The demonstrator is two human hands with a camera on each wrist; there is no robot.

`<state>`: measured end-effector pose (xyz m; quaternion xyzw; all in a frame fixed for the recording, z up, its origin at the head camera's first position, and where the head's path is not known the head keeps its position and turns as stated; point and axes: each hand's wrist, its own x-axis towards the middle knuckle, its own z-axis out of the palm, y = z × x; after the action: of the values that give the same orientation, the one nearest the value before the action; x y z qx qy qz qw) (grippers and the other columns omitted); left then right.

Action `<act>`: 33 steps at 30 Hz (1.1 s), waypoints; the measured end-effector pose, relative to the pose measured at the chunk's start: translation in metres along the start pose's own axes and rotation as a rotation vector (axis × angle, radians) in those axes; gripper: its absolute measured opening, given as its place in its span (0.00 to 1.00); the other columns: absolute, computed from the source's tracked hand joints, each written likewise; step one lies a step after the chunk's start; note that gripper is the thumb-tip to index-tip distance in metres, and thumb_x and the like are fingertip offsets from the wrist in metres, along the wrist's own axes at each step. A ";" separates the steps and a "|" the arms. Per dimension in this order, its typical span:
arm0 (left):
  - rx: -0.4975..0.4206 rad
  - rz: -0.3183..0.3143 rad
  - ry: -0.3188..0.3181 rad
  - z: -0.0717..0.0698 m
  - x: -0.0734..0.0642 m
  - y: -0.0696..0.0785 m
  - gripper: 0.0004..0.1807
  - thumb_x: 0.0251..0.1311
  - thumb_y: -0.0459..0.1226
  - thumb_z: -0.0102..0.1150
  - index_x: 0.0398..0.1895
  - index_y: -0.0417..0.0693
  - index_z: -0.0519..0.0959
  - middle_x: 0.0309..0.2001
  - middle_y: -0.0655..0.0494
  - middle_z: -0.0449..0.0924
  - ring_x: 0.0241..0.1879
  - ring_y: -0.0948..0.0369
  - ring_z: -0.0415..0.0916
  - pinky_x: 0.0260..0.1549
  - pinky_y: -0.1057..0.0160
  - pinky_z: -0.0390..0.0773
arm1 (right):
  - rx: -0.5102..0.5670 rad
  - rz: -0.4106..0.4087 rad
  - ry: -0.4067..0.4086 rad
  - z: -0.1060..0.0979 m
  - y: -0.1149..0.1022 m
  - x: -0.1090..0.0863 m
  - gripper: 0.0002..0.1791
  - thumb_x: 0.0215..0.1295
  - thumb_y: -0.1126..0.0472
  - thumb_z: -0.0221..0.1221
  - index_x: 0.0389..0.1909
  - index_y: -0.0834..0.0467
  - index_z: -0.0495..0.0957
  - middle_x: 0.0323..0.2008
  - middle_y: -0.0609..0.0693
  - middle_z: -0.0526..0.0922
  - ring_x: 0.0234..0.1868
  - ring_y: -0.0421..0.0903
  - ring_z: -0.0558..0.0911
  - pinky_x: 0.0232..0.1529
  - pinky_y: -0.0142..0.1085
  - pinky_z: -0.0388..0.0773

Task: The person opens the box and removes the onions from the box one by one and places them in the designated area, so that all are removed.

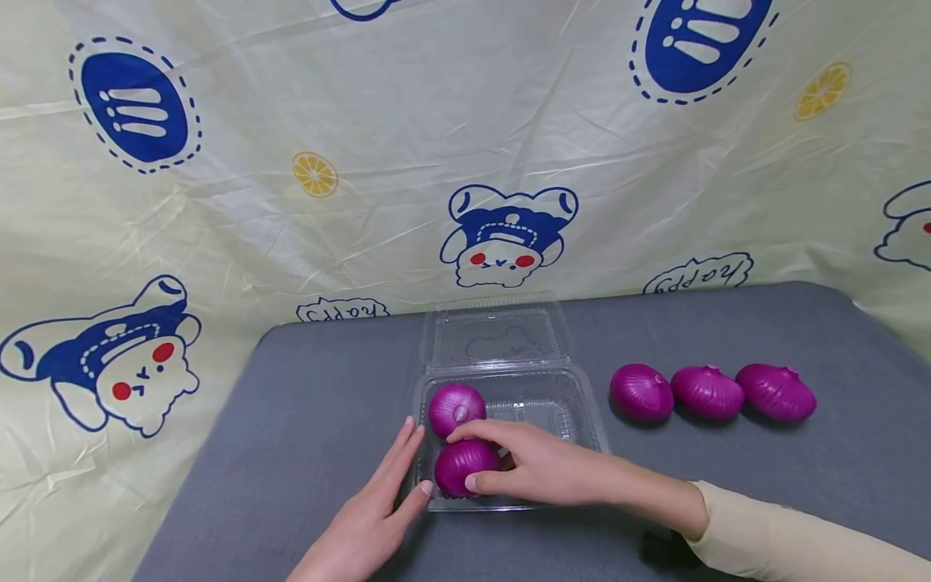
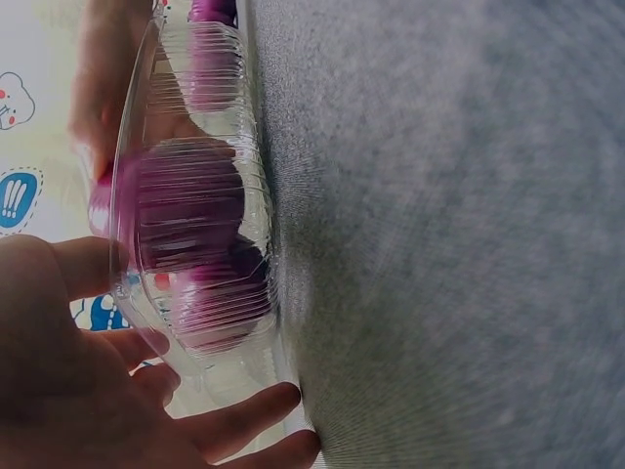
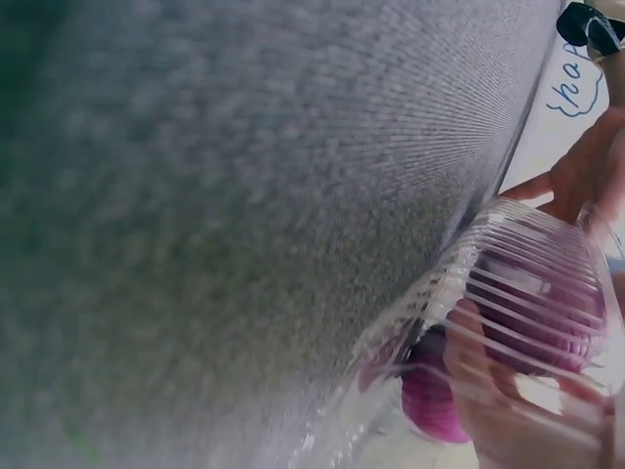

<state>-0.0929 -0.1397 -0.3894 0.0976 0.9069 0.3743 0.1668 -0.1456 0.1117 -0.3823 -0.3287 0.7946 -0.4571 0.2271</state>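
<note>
A clear plastic clamshell box [image 1: 553, 396] lies with its lid [image 1: 502, 335] folded back. Inside, along the left side, are two purple onions: a far onion [image 1: 452, 402] and a near onion [image 1: 460, 469]. My right hand [image 1: 549, 465] reaches in from the right and grips the near onion between thumb and fingers. Fairly straight fingers of my left hand [image 1: 371, 517] rest at the box's left wall. The left wrist view shows that hand [image 2: 88, 381] at the ribbed wall, onions [image 2: 190, 210] visible through the plastic. Through the plastic, the right wrist view partly shows the right fingers [image 3: 469, 362].
Right of the box, three more purple onions stand in a row: one nearest the box [image 1: 640, 394], a middle one [image 1: 707, 394] and an outer one [image 1: 776, 394]. A grey cloth covers the table [image 1: 327, 388]. Behind it hangs a printed sheet [image 1: 378, 105].
</note>
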 end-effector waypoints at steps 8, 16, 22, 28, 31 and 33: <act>0.030 0.075 0.056 0.002 -0.003 -0.001 0.36 0.71 0.56 0.49 0.78 0.69 0.50 0.77 0.72 0.39 0.74 0.58 0.47 0.64 0.39 0.58 | -0.069 0.010 0.043 -0.006 -0.003 -0.016 0.30 0.67 0.45 0.60 0.69 0.40 0.68 0.63 0.42 0.70 0.61 0.47 0.70 0.48 0.34 0.77; 0.021 0.049 0.035 0.001 -0.002 -0.001 0.37 0.70 0.57 0.49 0.79 0.68 0.49 0.78 0.70 0.39 0.75 0.56 0.45 0.64 0.37 0.57 | -0.051 0.042 0.105 -0.012 -0.005 -0.033 0.31 0.64 0.47 0.63 0.68 0.39 0.69 0.63 0.41 0.68 0.61 0.49 0.70 0.48 0.41 0.80; 0.017 0.027 0.025 0.001 -0.002 -0.001 0.37 0.69 0.58 0.49 0.78 0.69 0.49 0.78 0.70 0.38 0.75 0.56 0.44 0.64 0.36 0.57 | -0.032 0.052 0.137 -0.018 -0.005 -0.045 0.31 0.63 0.47 0.64 0.67 0.38 0.69 0.62 0.45 0.67 0.59 0.52 0.71 0.46 0.40 0.81; 0.015 0.026 0.013 0.001 -0.001 -0.002 0.38 0.70 0.58 0.48 0.79 0.68 0.49 0.78 0.69 0.38 0.75 0.55 0.45 0.64 0.36 0.56 | 0.021 0.024 0.185 -0.023 -0.001 -0.058 0.29 0.65 0.51 0.63 0.66 0.35 0.68 0.64 0.49 0.66 0.61 0.55 0.70 0.46 0.36 0.81; 0.020 0.043 0.020 0.001 -0.001 -0.003 0.37 0.70 0.58 0.48 0.79 0.67 0.49 0.78 0.69 0.38 0.75 0.56 0.45 0.65 0.37 0.56 | 0.061 -0.021 0.219 -0.026 0.001 -0.068 0.29 0.66 0.54 0.63 0.67 0.38 0.68 0.65 0.52 0.66 0.60 0.59 0.70 0.45 0.36 0.81; 0.027 0.055 0.030 0.001 -0.002 -0.003 0.37 0.70 0.58 0.48 0.79 0.68 0.49 0.78 0.70 0.38 0.75 0.57 0.45 0.64 0.37 0.57 | 0.093 -0.050 0.246 -0.028 0.002 -0.074 0.29 0.66 0.57 0.63 0.67 0.41 0.68 0.64 0.53 0.67 0.60 0.62 0.70 0.45 0.37 0.81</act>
<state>-0.0908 -0.1416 -0.3918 0.1191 0.9113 0.3678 0.1414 -0.1146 0.1831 -0.3665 -0.2787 0.7860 -0.5359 0.1315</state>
